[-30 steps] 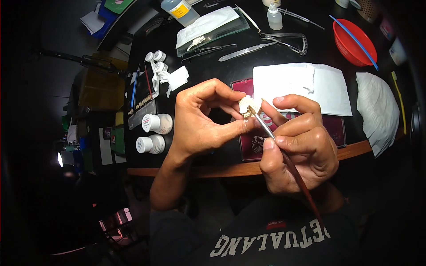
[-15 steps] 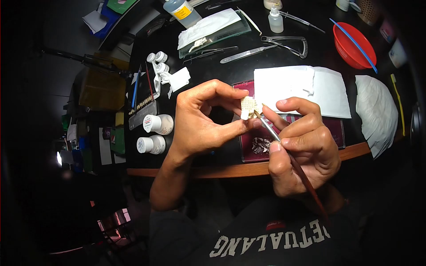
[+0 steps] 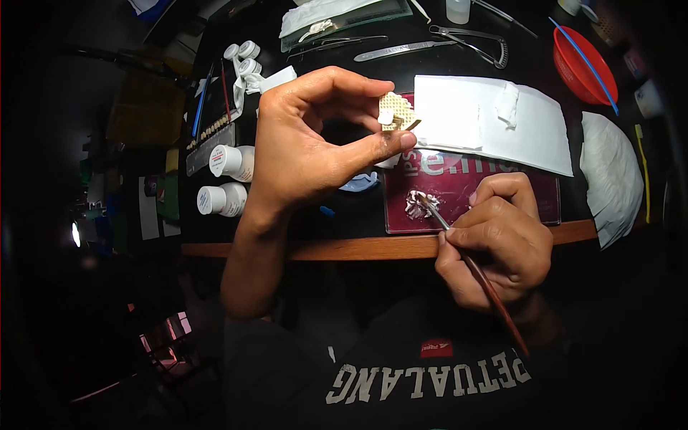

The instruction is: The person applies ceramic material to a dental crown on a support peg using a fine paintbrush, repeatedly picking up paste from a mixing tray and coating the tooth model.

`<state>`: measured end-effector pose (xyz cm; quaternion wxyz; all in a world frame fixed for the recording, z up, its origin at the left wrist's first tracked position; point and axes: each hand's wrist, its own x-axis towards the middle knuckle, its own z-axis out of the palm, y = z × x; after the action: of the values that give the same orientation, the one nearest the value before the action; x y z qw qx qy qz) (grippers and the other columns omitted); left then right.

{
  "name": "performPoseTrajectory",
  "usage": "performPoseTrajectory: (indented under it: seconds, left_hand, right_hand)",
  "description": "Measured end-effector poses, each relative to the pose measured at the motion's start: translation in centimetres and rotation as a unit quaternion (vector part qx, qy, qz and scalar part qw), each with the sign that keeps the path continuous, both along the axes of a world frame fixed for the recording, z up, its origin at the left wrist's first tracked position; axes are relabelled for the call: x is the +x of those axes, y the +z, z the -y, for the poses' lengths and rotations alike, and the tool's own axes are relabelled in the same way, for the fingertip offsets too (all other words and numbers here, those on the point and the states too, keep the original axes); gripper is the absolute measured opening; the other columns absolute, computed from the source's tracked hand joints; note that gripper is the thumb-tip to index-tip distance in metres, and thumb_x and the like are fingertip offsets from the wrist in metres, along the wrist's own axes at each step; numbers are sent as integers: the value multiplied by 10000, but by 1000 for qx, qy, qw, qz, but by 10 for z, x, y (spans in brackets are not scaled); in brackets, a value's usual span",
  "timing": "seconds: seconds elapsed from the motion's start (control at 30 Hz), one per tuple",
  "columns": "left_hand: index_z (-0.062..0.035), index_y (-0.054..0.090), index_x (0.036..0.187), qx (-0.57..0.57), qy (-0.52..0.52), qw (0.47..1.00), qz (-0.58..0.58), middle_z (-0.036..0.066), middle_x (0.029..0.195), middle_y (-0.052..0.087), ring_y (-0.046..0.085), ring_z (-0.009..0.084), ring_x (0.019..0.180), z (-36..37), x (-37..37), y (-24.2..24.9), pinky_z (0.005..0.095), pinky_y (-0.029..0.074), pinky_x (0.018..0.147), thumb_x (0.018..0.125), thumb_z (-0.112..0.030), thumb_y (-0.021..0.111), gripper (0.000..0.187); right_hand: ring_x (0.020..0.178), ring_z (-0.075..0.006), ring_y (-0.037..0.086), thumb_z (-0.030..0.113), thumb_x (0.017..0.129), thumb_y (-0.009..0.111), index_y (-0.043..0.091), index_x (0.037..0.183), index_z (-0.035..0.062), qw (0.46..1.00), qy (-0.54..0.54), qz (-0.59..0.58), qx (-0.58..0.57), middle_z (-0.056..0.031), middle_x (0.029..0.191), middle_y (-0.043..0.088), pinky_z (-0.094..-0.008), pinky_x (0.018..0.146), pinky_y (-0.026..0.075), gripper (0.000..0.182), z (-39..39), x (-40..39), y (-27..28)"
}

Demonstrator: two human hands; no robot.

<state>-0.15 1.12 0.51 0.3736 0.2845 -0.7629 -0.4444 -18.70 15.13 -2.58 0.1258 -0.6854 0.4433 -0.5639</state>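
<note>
Between thumb and fingertips, my left hand (image 3: 308, 140) holds up a small cream block (image 3: 398, 113) with a grid texture and a white piece on its left side. My right hand (image 3: 498, 240) pinches a thin brush (image 3: 481, 276) with a dark red handle and a metal ferrule. The brush tip touches a patch of white paste (image 3: 421, 204) on the maroon slab (image 3: 469, 208). Folded white paper (image 3: 459, 115) covers the upper part of this slab.
Two white jars (image 3: 222, 199) and a ruler (image 3: 208, 149) are at the left. A scalpel (image 3: 401, 50) and a metal caliper (image 3: 476, 43) lie at the back. A red bowl (image 3: 584, 68) and a crumpled white sheet (image 3: 610, 179) are at the right.
The brush tip has moved from the cream block down to the white paste. My left hand holds the block farther from the brush. The whole view has shifted, with the table higher in frame.
</note>
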Motion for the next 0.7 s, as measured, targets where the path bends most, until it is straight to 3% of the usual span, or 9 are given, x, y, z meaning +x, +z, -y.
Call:
performPoseTrajectory:
  seconds: [0.13, 0.23, 0.3, 0.37, 0.5, 0.6, 0.63, 0.7]
  left_hand:
    - [42, 693, 1013, 8, -6, 1000, 0, 95, 898, 728, 704, 108, 795, -2, -1, 1, 218, 567, 711, 703, -8, 873, 362]
    - [59, 673, 1088, 7, -19, 1000, 23, 126, 942, 723, 699, 145, 890, -3, 1, 5, 267, 559, 828, 711, 44, 846, 415]
    - [63, 670, 1105, 19, -28, 999, 29, 128, 951, 722, 699, 153, 902, -5, 1, 7, 275, 555, 835, 712, 37, 847, 431]
    - [68, 667, 1121, 16, -45, 998, 28, 131, 957, 721, 699, 159, 904, -4, 1, 7, 287, 553, 844, 718, 38, 839, 439]
    - [68, 664, 1153, -8, -82, 996, 27, 136, 991, 707, 688, 165, 927, -4, 1, 7, 290, 541, 851, 717, 65, 817, 462]
    - [65, 665, 1163, -5, -98, 995, 25, 131, 1011, 693, 674, 162, 939, -4, 1, 7, 288, 530, 850, 710, 74, 813, 476]
    - [63, 664, 1170, -1, -106, 994, 28, 124, 1015, 682, 661, 158, 943, -4, 2, 7, 287, 523, 848, 698, 86, 809, 493]
    - [64, 663, 1172, -18, -116, 993, 31, 125, 1012, 680, 659, 158, 944, -2, 2, 6, 286, 523, 844, 692, 87, 808, 501]
  right_hand:
    - [692, -230, 524, -37, 502, 681, 632, 667, 29, 999, 8, -31, 4, -34, 608, 539, -306, 607, 419, 184, 2, 0, 0]
    - [691, -229, 521, -26, 490, 684, 636, 670, 30, 1000, 7, -24, 15, -31, 618, 540, -308, 609, 414, 195, -3, -5, 7]
    - [693, -227, 523, -22, 490, 687, 642, 679, 38, 1000, -4, -24, 2, -25, 626, 546, -314, 608, 411, 203, -1, -18, 20]
    - [707, -199, 522, -13, 592, 692, 668, 767, 25, 998, -36, -40, -31, -29, 658, 562, -286, 684, 411, 181, 7, -45, 30]
    - [851, -143, 547, -3, 761, 684, 687, 891, -22, 983, -171, -65, 3, -101, 910, 614, -261, 763, 413, 132, 15, -90, 50]
    - [788, -58, 551, -37, 870, 648, 660, 947, -9, 985, -151, 50, 73, -27, 849, 619, -200, 728, 430, 83, 21, -107, 58]
    - [753, -45, 563, -41, 888, 639, 648, 951, -6, 987, -145, 41, 59, -4, 830, 624, -176, 708, 440, 73, 24, -116, 56]
    - [797, -68, 605, -26, 886, 663, 658, 945, -8, 984, -169, 23, 58, -30, 852, 656, -207, 726, 475, 62, 25, -127, 57]
